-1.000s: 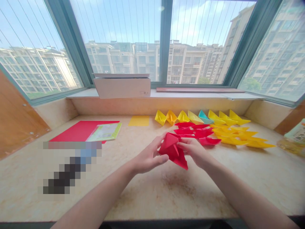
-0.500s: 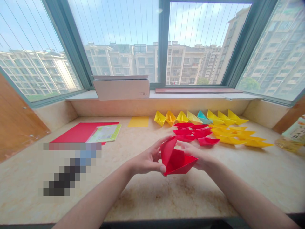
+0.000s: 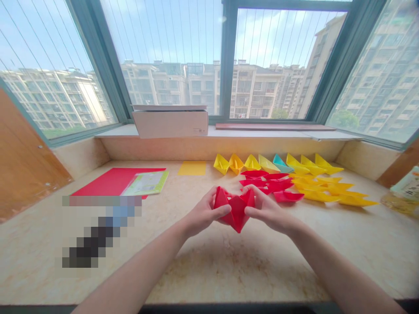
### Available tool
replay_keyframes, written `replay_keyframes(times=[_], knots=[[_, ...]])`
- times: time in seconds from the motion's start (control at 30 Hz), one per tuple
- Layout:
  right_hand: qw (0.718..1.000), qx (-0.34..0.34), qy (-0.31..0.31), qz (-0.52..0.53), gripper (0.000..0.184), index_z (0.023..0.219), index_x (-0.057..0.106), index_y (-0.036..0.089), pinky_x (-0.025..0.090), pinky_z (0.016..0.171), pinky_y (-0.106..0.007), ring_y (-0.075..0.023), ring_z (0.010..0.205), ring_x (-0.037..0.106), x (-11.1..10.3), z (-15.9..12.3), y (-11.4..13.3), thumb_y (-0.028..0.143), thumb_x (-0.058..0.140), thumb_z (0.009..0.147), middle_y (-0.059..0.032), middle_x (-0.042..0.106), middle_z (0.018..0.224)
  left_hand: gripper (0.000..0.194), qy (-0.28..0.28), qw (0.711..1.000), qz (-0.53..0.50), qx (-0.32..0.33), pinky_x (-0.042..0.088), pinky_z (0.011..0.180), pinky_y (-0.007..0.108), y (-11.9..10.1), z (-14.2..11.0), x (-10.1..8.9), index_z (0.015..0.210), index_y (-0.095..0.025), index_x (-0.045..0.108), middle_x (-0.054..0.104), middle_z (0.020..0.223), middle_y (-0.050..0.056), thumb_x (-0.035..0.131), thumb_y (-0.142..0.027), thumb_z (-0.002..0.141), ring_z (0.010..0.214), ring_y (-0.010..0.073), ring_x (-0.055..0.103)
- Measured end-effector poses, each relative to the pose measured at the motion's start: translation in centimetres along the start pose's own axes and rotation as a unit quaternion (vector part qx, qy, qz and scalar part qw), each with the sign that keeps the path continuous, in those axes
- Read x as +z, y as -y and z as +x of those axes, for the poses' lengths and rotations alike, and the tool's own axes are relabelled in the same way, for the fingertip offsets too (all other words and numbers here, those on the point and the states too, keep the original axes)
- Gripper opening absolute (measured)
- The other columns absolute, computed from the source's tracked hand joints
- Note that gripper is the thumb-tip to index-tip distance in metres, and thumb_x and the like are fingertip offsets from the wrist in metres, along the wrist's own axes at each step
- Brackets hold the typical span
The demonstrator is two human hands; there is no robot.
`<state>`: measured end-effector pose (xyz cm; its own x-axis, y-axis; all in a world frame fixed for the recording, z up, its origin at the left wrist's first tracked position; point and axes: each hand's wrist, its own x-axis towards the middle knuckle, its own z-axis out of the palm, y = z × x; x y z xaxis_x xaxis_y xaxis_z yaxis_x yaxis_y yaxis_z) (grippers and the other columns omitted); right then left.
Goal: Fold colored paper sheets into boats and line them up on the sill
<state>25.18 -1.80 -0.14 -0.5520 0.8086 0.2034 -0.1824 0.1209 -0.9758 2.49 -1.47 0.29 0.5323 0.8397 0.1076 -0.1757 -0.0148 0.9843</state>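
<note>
A red paper boat (image 3: 236, 211) is held up above the counter between both hands, one pointed end toward me. My left hand (image 3: 207, 213) pinches its left side, thumb in front and fingers behind. On the right side, my right hand (image 3: 264, 209) grips it the same way; the fingers behind the paper are partly hidden. Just beyond the hands lie several finished red paper boats (image 3: 288, 197). Yellow paper boats (image 3: 356, 199) sit to their right, and a row of mostly yellow boats with one blue boat (image 3: 282, 163) stands behind.
On the left of the marbled counter (image 3: 183, 279) lie red paper sheets (image 3: 101, 183) with a green-edged packet (image 3: 147, 183) on top, near a blurred-out patch. A yellow sheet (image 3: 192, 168) lies farther back. A white box (image 3: 172, 123) rests on the sill; a bottle (image 3: 404, 192) is at right.
The red boat has turned so that a point faces me, and its sides are drawn up. My right hand has come round to its front right side. The view has shifted slightly.
</note>
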Motion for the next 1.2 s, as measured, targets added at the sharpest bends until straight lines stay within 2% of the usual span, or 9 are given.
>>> replay_keyframes(times=[0.2,0.47,0.6,0.7,0.8,0.9,1.07,1.13,1.2], knots=[[0.986,-0.083,-0.134,-0.063,0.035,0.093,0.049,0.025,0.048,0.058,-0.025,-0.0146,0.067,0.059,-0.5,0.5,-1.4,0.047,0.074,0.082,0.0021,0.059,0.081,0.039,-0.035,0.996,-0.06,0.053,0.057,0.074,0.03,0.5,0.3,0.3,0.1,-0.017,0.054,0.071,0.1,0.006,0.081,-0.033,0.076,0.09,0.0204,0.069],[0.956,-0.162,-0.238,-0.056,0.037,0.091,0.041,0.028,0.051,0.054,-0.028,-0.0188,0.065,0.062,0.4,0.9,-1.6,0.055,0.065,0.086,0.0005,0.06,0.079,0.033,-0.051,0.991,-0.063,0.111,0.053,0.078,0.031,0.5,0.3,0.6,0.086,-0.018,0.049,0.071,0.111,0.01,0.076,-0.035,0.082,0.098,0.0223,0.069],[0.946,-0.185,-0.251,-0.087,0.034,0.092,0.041,0.028,0.05,0.051,-0.029,-0.0193,0.063,0.061,0.0,0.8,-1.9,0.057,0.059,0.089,0.0001,0.06,0.077,0.025,-0.036,0.987,-0.007,0.154,0.052,0.087,0.035,0.5,0.2,0.4,0.088,-0.019,0.052,0.071,0.112,0.011,0.071,-0.035,0.086,0.112,0.0257,0.065],[0.938,-0.197,-0.251,-0.137,0.032,0.089,0.041,0.027,0.045,0.047,-0.025,-0.0158,0.057,0.055,-0.6,0.6,-2.1,0.054,0.059,0.091,0.0021,0.055,0.073,0.019,-0.054,0.975,0.118,0.182,0.05,0.095,0.042,-0.1,0.1,-0.4,0.089,-0.018,0.058,0.069,0.119,0.015,0.07,-0.032,0.087,0.125,0.03,0.058],[0.93,-0.19,-0.242,-0.199,0.03,0.089,0.044,0.026,0.042,0.047,-0.024,-0.0145,0.056,0.051,-1.1,0.4,-1.9,0.051,0.06,0.09,0.0026,0.052,0.072,0.02,-0.094,0.912,0.306,0.255,0.046,0.103,0.05,-1.1,0.1,-1.4,0.097,-0.018,0.065,0.062,0.131,0.017,0.073,-0.03,0.083,0.126,0.0307,0.056],[0.929,-0.177,-0.228,-0.231,0.029,0.089,0.046,0.025,0.044,0.053,-0.026,-0.0152,0.061,0.051,-1.0,0.4,-1.5,0.051,0.058,0.092,0.0015,0.052,0.075,0.041,-0.084,0.853,0.403,0.32,0.042,0.107,0.053,-1.3,0.1,-1.9,0.108,-0.02,0.064,0.057,0.136,0.017,0.082,-0.031,0.073,0.129,0.0324,0.052],[0.943,-0.123,-0.232,-0.203,0.034,0.084,0.049,0.023,0.049,0.056,-0.027,-0.016,0.064,0.058,-0.7,0.7,-0.8,0.055,0.057,0.091,0.0004,0.058,0.075,0.067,-0.068,0.91,0.313,0.262,0.058,0.086,0.045,0.0,0.2,-1.6,0.127,-0.026,0.046,0.052,0.138,0.017,0.083,-0.036,0.072,0.12,0.0307,0.059],[0.956,-0.078,-0.227,-0.171,0.037,0.086,0.052,0.021,0.051,0.052,-0.028,-0.0165,0.059,0.063,-0.5,0.8,-0.6,0.058,0.056,0.091,-0.0003,0.063,0.072,0.078,-0.085,0.893,0.342,0.279,0.053,0.095,0.05,0.2,0.2,-1.3,0.135,-0.029,0.041,0.05,0.141,0.016,0.084,-0.038,0.071,0.127,0.0319,0.054],[0.965,-0.037,-0.219,-0.139,0.04,0.089,0.052,0.02,0.052,0.046,-0.027,-0.0168,0.051,0.066,-0.2,1.0,-0.5,0.06,0.055,0.091,-0.0004,0.067,0.069,0.079,-0.087,0.851,0.419,0.306,0.043,0.107,0.055,0.1,0.0,-1.0,0.135,-0.028,0.045,0.043,0.146,0.016,0.085,-0.043,0.068,0.136,0.0354,0.043]])
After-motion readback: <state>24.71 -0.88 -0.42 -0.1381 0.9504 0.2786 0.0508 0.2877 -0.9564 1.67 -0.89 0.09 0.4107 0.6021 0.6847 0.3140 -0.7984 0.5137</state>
